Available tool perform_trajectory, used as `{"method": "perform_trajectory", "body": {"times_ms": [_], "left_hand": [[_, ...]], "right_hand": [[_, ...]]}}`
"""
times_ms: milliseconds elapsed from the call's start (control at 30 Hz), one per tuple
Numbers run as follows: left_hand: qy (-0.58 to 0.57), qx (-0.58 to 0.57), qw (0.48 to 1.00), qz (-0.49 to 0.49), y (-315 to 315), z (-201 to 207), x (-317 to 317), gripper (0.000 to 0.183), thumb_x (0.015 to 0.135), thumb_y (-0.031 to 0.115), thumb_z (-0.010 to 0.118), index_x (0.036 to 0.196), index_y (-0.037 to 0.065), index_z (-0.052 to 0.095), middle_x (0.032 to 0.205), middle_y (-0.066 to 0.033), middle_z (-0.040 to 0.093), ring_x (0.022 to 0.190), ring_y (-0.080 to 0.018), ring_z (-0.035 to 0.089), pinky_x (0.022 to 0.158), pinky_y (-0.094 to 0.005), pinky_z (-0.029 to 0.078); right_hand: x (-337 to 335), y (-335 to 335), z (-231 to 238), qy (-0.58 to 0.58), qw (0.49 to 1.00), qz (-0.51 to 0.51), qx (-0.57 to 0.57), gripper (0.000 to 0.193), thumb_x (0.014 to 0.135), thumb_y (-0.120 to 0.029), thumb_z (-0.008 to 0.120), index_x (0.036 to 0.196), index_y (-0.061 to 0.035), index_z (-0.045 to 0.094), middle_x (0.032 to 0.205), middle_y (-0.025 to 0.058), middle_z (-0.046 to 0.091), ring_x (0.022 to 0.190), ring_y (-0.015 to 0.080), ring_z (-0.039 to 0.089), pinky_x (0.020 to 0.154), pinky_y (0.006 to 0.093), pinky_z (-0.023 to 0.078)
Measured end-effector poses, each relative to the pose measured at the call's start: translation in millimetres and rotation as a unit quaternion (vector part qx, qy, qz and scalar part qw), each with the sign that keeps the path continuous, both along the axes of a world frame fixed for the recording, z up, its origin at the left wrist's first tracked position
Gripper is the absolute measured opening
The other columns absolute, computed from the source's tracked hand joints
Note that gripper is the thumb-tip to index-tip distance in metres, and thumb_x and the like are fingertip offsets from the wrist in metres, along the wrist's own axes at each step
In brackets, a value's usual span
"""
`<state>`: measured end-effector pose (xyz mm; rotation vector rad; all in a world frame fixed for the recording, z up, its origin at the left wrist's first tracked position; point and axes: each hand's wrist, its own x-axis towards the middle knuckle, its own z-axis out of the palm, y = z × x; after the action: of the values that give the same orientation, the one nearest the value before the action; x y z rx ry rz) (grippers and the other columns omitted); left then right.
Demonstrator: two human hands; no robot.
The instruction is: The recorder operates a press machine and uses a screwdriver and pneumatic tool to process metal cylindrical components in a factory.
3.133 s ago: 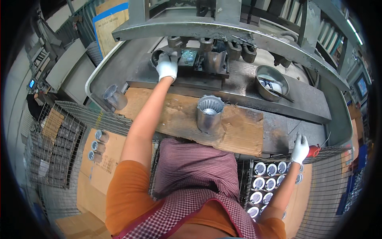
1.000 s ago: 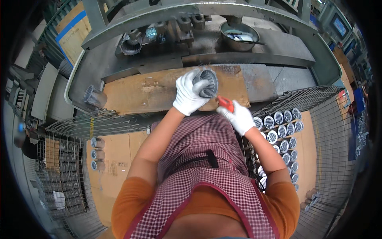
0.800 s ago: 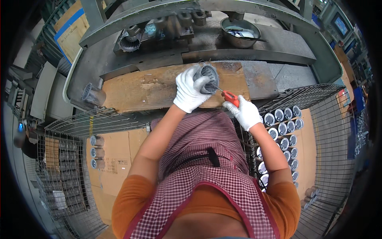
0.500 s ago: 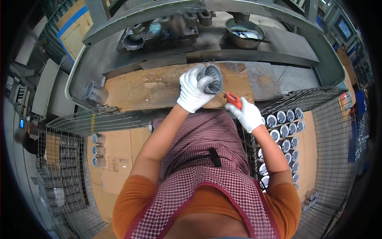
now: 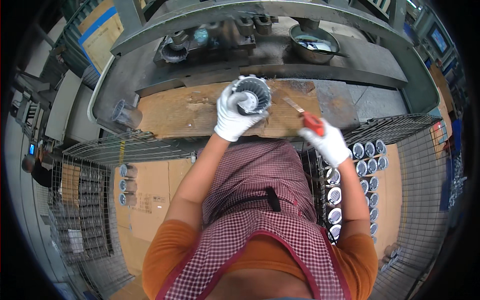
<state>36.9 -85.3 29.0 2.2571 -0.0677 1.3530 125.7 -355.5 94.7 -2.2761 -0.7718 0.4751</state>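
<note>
My left hand point(image 5: 231, 114), in a white glove, grips a round finned metal cylinder point(image 5: 252, 94) tilted on its side over the worn wooden board point(image 5: 185, 112). Its open end faces me. My right hand point(image 5: 327, 144), also gloved, holds a red-handled file point(image 5: 306, 116) whose thin blade points up and left toward the cylinder, a short gap away from it.
A grey machine bed point(image 5: 320, 65) lies behind the board, with a metal bowl point(image 5: 313, 44) and a fixture point(image 5: 175, 52). A wire basket point(image 5: 367, 165) on my right holds several finned cylinders. Another wire crate point(image 5: 82, 200) stands on my left. A loose cylinder point(image 5: 125, 112) rests at the board's left end.
Earlier my left hand reached to the machine fixture and the cylinder stood upright on the board. Now that hand holds the cylinder tilted. My right hand has drawn the file slightly back to the right.
</note>
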Motion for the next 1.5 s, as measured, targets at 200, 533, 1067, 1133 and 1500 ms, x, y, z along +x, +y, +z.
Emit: {"method": "perform_trajectory", "body": {"times_ms": [200,533,1067,1133,1500], "left_hand": [[0.112,-0.158,0.981,0.023,64.3,-35.6,-21.3,0.049,0.089,0.025,0.066,0.128,0.007,0.043,0.124,-0.0131,0.051,0.114,-0.0255,0.051,0.099,-0.0388,0.042],[0.100,-0.337,0.907,0.233,90.0,-29.8,-42.4,0.049,0.098,0.029,0.052,0.138,0.003,0.041,0.123,-0.0178,0.056,0.110,-0.0250,0.055,0.098,-0.0365,0.041],[0.140,-0.331,0.900,0.246,95.2,-38.7,-41.9,0.043,0.097,0.031,0.053,0.127,0.002,0.054,0.124,-0.0181,0.059,0.111,-0.0295,0.058,0.096,-0.0381,0.044],[0.138,-0.313,0.905,0.251,92.4,-36.9,-42.7,0.042,0.096,0.032,0.053,0.126,0.002,0.056,0.122,-0.0188,0.060,0.111,-0.0301,0.059,0.095,-0.0382,0.044],[0.184,-0.317,0.897,0.247,88.6,-26.9,-44.5,0.039,0.096,0.032,0.053,0.121,0.002,0.059,0.118,-0.0180,0.063,0.110,-0.0298,0.059,0.096,-0.0373,0.044]], "right_hand": [[106.8,-94.6,2.7,-0.164,0.908,-0.267,0.279,0.039,0.086,-0.025,0.073,0.118,-0.0054,0.063,0.097,0.0014,0.066,0.085,0.0088,0.060,0.080,0.0247,0.048],[163.7,-136.2,-54.0,-0.546,0.654,-0.522,0.049,0.072,0.076,-0.050,0.070,0.134,-0.0105,0.051,0.133,0.0202,0.052,0.122,0.0381,0.050,0.103,0.0473,0.039],[203.9,52.9,31.5,-0.328,0.932,-0.154,0.000,0.043,0.087,-0.049,0.058,0.110,-0.0132,0.069,0.105,0.0165,0.067,0.100,0.0348,0.063,0.088,0.0417,0.049],[200.2,49.2,22.8,-0.336,0.928,-0.160,0.011,0.042,0.087,-0.049,0.058,0.111,-0.0153,0.068,0.105,0.0170,0.067,0.100,0.0353,0.063,0.087,0.0430,0.049],[103.6,105.9,17.5,-0.334,0.899,-0.076,0.274,0.031,0.087,-0.027,0.068,0.109,-0.0053,0.069,0.102,0.0170,0.069,0.095,0.0267,0.068,0.085,0.0344,0.050]]}}
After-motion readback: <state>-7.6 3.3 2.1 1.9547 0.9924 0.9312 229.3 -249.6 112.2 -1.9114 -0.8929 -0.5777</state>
